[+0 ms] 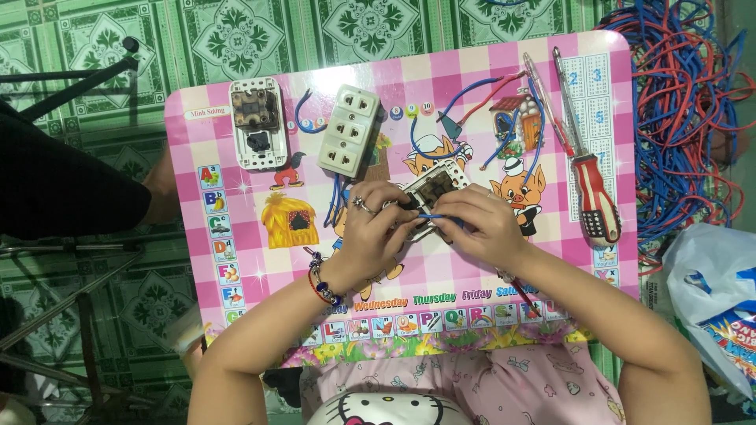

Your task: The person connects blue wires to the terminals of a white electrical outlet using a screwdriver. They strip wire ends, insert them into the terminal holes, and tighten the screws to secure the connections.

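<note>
Both my hands meet over a white switch module (431,189) with a dark back, held above the middle of a pink children's lap table (260,260). My left hand (376,228), with a ring and a beaded bracelet, grips the module's left side. My right hand (482,224) pinches a short blue wire (433,216) against the module's lower edge.
On the table lie a white switch plate (256,122), a white triple socket (349,130), loose blue and red wires (488,94), a tester screwdriver (543,98) and a red-handled screwdriver (591,189). A tangle of blue and red wire (677,102) and a plastic bag (720,291) lie to the right.
</note>
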